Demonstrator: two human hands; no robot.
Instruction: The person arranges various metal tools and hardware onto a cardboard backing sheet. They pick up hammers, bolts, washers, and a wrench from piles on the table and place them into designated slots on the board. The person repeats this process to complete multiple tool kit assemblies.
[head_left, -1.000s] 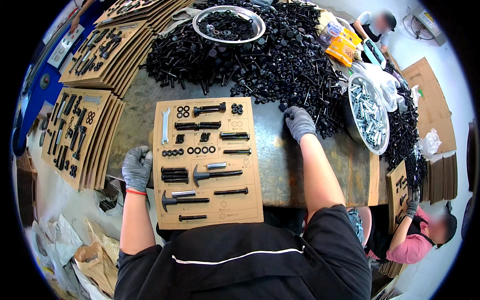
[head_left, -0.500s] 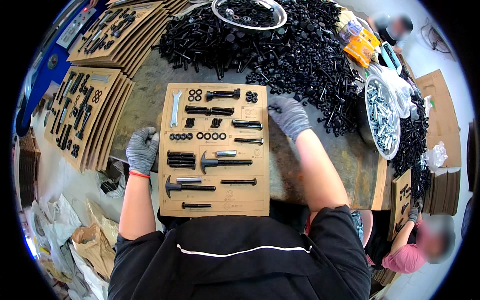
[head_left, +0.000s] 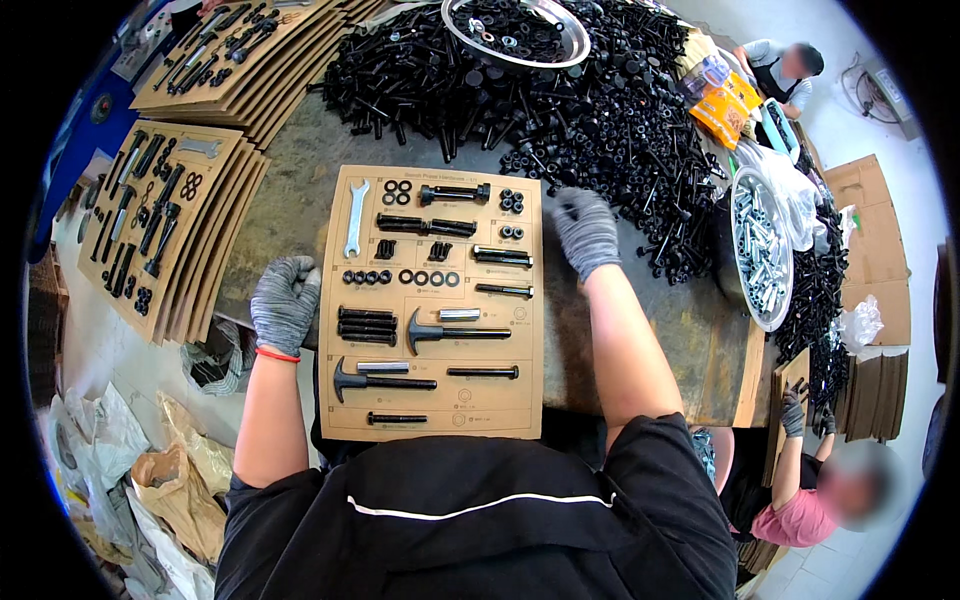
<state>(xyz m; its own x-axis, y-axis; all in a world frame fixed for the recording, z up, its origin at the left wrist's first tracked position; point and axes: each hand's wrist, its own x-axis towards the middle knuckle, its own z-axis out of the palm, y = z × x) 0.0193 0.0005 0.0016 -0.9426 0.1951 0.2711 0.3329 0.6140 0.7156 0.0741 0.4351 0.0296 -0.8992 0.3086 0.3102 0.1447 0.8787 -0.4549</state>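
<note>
A cardboard hardware board (head_left: 450, 410) lies in front of me at the table's near edge. On it sit a flat wrench (head_left: 355, 218), bolts (head_left: 503, 258), washers (head_left: 429, 278), silver sleeves (head_left: 460, 315) and two black T-shaped bolts (head_left: 460, 333). A pair of black nuts (head_left: 511, 233) rests near its upper right edge. My left hand (head_left: 285, 305), in a grey glove, is closed beside the board's left edge. Just off the right edge is my gloved right hand (head_left: 587, 232), fingers curled in; whatever either hand holds is hidden.
Black bolts and nuts (head_left: 600, 120) are heaped across the table's far side, with a metal bowl (head_left: 575, 45) on top. A basin of silver sleeves (head_left: 762, 250) stands right. Filled boards (head_left: 165, 235) are stacked left. A co-worker in pink (head_left: 800, 515) handles another board, lower right.
Two black nuts now lie on printed outlines that were bare at the board's upper right. My right hand has shifted slightly, staying beside the board. The co-worker's hands at lower right have moved.
</note>
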